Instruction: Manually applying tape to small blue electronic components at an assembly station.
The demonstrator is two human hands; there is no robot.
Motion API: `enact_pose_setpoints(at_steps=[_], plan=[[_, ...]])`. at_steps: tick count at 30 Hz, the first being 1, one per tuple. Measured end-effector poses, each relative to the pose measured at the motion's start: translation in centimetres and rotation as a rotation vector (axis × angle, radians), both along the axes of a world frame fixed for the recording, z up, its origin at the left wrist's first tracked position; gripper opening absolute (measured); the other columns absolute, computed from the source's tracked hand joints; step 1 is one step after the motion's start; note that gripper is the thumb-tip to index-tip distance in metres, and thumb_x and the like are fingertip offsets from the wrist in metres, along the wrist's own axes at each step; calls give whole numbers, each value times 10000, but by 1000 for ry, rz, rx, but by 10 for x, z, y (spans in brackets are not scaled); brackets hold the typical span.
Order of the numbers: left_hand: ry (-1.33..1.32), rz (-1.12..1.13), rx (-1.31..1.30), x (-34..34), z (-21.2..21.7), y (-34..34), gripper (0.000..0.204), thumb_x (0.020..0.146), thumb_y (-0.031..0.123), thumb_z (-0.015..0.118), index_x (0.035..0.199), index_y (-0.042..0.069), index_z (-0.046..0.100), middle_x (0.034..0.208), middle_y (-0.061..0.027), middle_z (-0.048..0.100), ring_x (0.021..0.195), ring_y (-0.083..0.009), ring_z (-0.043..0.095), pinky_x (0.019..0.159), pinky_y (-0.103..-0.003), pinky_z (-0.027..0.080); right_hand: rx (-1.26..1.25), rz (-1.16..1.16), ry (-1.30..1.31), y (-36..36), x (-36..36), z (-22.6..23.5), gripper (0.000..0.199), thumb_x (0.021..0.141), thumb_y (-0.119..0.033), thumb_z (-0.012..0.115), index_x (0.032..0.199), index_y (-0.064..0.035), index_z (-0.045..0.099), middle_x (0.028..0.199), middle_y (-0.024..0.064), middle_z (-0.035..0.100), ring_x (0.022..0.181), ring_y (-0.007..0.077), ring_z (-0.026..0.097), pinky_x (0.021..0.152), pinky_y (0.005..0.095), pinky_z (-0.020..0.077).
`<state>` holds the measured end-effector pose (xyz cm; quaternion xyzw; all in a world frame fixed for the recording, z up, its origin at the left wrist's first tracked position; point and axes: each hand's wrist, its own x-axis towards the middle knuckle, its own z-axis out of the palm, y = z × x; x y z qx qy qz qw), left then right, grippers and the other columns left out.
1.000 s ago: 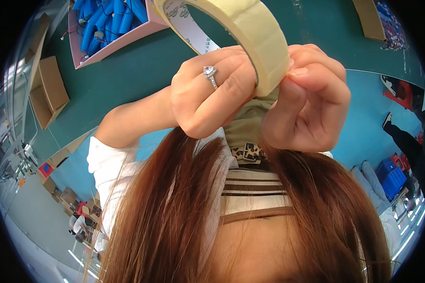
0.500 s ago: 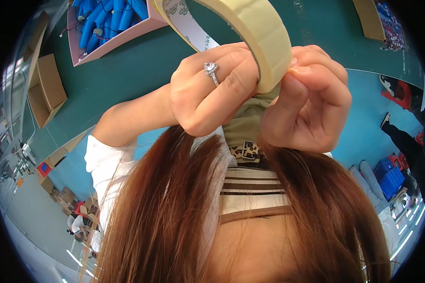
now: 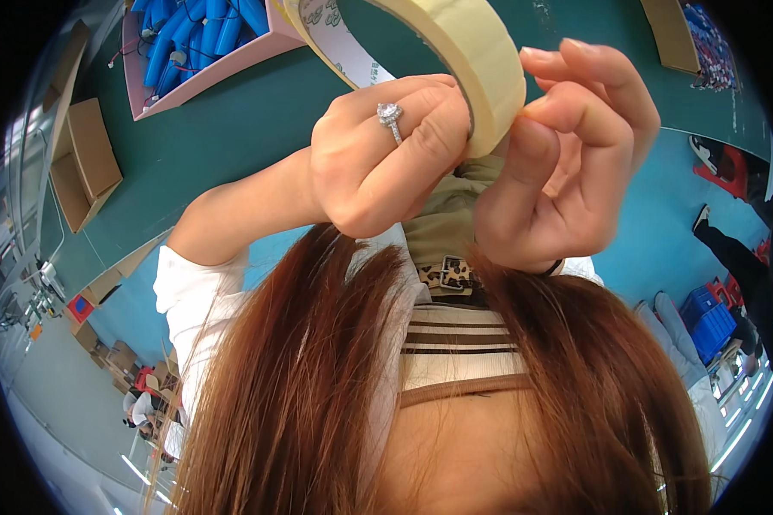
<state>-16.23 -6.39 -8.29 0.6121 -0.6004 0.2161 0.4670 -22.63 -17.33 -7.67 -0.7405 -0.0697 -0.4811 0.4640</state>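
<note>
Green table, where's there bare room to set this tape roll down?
The green table is bare between the pink tray of blue cylinders and the left hand, and right of the tape roll up to a cardboard box. The left edge is crowded with open cardboard boxes.

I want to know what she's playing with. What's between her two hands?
A roll of pale masking tape sits between the left hand and the right hand. Both grip it at its lower edge, as the head view shows.
</note>
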Motion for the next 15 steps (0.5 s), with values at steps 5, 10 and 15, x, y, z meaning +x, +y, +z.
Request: enact_pose_setpoints(at_steps=[5, 10, 15], plan=[[50, -17, 86, -2, 1, 8, 312, 607, -131, 582, 910, -176, 518, 790, -210, 544, 602, -274, 576, 579, -324, 515, -123, -38, -48, -7, 7, -3, 139, 854, -106, 500, 802, 23, 488, 1051, 191, 478, 799, 189, 542, 684, 254, 442], [71, 35, 118, -5, 0, 6, 411, 645, -117, 640, 1031, -180, 515, 933, -266, 597, 701, -278, 628, 640, -321, 510, -182, -59, 22, -8, 4, -3, 129, 860, -106, 453, 779, -6, 444, 1041, 190, 487, 846, 191, 529, 715, 282, 428], [113, 43, 21, -6, 2, 0, 224, 629, -112, 623, 828, -156, 528, 645, -150, 535, 506, -219, 535, 454, -268, 473, -324, -128, 22, -14, 6, -5, 155, 865, -127, 421, 751, -22, 409, 1030, 188, 489, 861, 195, 510, 719, 280, 417]])
